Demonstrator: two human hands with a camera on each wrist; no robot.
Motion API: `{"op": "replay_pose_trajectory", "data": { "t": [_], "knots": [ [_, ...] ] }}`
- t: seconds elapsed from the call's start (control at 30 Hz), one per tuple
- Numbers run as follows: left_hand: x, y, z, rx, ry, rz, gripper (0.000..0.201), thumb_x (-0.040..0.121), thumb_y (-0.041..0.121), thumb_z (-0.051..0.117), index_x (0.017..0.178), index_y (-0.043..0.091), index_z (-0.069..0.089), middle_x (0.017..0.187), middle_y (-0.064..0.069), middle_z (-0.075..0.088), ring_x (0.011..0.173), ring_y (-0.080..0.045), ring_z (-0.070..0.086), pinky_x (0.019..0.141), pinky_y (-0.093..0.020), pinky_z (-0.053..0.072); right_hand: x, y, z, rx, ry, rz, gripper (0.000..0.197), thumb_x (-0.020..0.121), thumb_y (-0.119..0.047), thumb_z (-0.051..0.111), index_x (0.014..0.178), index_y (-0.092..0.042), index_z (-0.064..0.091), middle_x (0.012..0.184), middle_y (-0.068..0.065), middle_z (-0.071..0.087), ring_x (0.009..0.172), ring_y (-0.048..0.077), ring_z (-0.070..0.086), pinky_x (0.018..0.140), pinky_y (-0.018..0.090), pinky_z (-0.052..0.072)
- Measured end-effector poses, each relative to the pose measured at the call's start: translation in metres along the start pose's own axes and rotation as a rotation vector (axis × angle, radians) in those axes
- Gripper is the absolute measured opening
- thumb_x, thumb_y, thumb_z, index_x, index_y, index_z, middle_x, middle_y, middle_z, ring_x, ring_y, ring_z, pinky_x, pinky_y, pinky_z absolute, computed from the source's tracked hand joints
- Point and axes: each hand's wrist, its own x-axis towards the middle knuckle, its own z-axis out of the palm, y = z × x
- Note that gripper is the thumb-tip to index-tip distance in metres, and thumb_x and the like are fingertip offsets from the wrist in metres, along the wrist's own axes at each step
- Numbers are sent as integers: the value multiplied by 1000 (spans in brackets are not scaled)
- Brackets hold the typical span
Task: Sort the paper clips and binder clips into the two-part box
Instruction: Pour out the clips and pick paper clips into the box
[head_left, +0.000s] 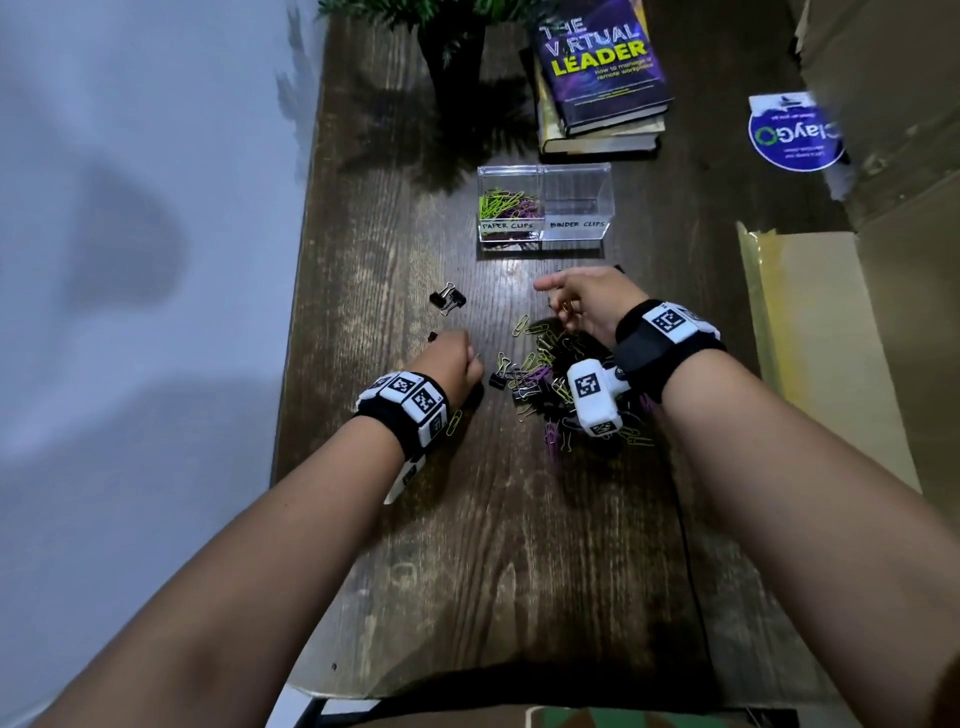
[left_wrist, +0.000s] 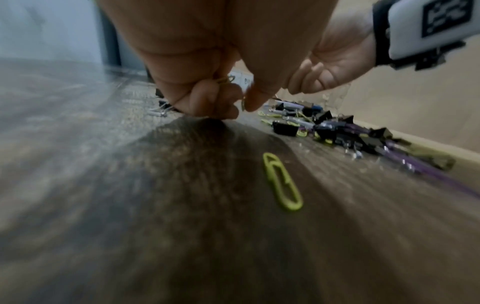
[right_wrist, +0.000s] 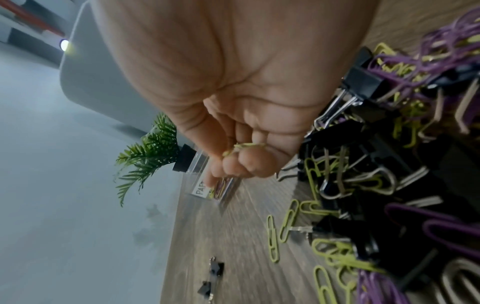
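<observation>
A clear two-part box (head_left: 544, 210) stands mid-table; its left part, labelled PAPER CLIPS, holds green and purple clips, while the BINDER CLIPS part looks bare. A mixed pile of clips (head_left: 550, 374) lies between my hands. My left hand (head_left: 452, 358) is curled into a fist left of the pile and holds a yellow-green paper clip (left_wrist: 224, 80) in its fingers. My right hand (head_left: 576, 301) hovers over the pile's far edge, fingers curled round yellow-green paper clips (right_wrist: 244, 147), forefinger pointing left. A lone green paper clip (left_wrist: 281, 181) lies under my left wrist.
Two black binder clips (head_left: 448, 299) lie apart at the left, a small one (head_left: 432, 336) near my left knuckles. A potted plant (head_left: 452, 47) and stacked books (head_left: 597, 78) stand behind the box. Cardboard (head_left: 821, 332) lies along the right. The table's left edge runs beside the wall.
</observation>
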Motion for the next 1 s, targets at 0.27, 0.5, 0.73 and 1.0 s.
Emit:
{"op": "replay_pose_trajectory", "data": {
  "t": [0.27,0.5,0.73,1.0],
  "knots": [
    [2,19,1,-237,67,-121,12,97,21,39,100,12,45,87,-5,58,74,-20,56,60,-27,41,13,8,13,-975,-31,-187,15,85,-17,65,90,-3,66,89,7,66,76,15,58,66,25,45],
    [-9,16,7,78,-46,-62,30,87,46,58,94,19,47,83,4,56,75,-16,54,66,-30,46,25,13,30,-1327,-87,-164,20,89,-16,58,102,-1,64,103,14,65,96,29,62,85,35,53],
    [-9,1,-6,14,22,-131,29,85,35,60,103,16,49,89,5,57,79,-17,54,68,-28,43,20,9,23,-1243,-108,-163,17,93,-19,48,80,-9,47,71,3,45,71,23,48,61,29,41],
    [-5,27,-1,83,82,-148,25,90,37,53,96,13,54,85,0,59,79,-22,58,68,-30,45,20,-6,5,-407,-10,-50,30,92,-6,36,78,-11,62,60,4,51,49,14,48,44,22,38]
  ]
}}
